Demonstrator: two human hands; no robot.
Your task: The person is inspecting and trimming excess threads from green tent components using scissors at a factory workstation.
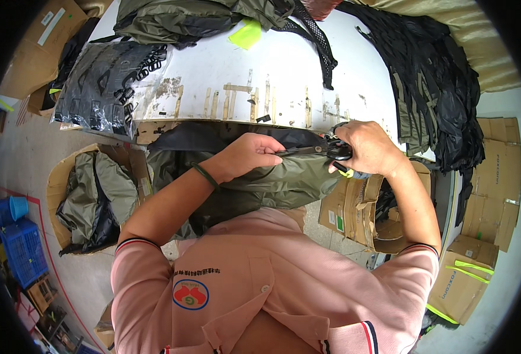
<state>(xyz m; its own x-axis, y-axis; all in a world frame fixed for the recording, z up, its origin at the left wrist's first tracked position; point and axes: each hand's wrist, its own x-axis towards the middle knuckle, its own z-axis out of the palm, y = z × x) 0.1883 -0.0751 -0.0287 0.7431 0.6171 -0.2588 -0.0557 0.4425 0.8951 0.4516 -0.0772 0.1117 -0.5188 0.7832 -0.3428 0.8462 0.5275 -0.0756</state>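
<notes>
My right hand point(371, 147) is closed round the dark handles of a pair of scissors point(338, 151), their blades pointing left along a black strip. From the left, my left hand point(244, 157) pinches the edge of an olive-green fabric piece point(278, 184) between thumb and fingers, near the blade tips. The fabric, perhaps a bag, has black parts and hangs over my lap, just below the table's front edge. Whether the blades are cutting anything I cannot make out. A dark green bangle point(205, 175) circles my left wrist.
The white table point(213, 71) has worn tape strips. On it lie a clear plastic bag of black buckles point(104, 88), olive fabric point(178, 23), a black mesh strap point(316, 41) and a black pile point(431, 88). Cardboard boxes point(355, 206) stand below; blue crates point(24, 251) sit left.
</notes>
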